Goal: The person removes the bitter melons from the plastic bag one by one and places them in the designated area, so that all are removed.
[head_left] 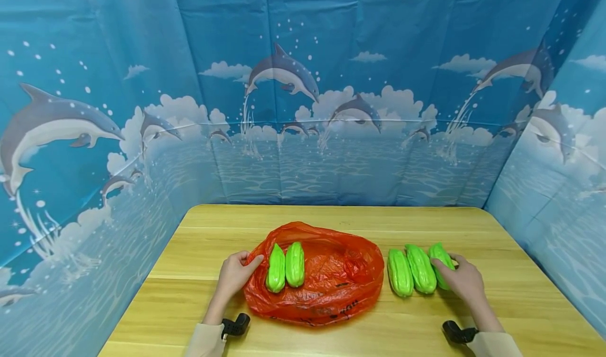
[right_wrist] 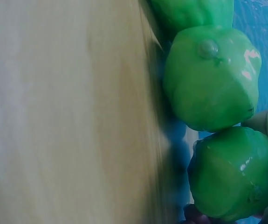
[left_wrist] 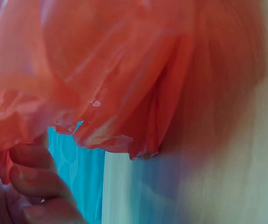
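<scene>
A red plastic bag lies spread on the table with its mouth open upward. Two bright green bitter melons, the left one and the right one, lie side by side in its left part. My left hand pinches the bag's left rim; the left wrist view shows the fingers curled at the red film. To the right of the bag, three more bitter melons lie in a row. My right hand grips the rightmost bitter melon, thumb and fingers on opposite sides. Its neighbour touches it.
The wooden table has rounded far corners. Behind it and at both sides hangs a blue curtain printed with dolphins and waves. A black device is strapped to each wrist, the left one close to the bag's lower left edge.
</scene>
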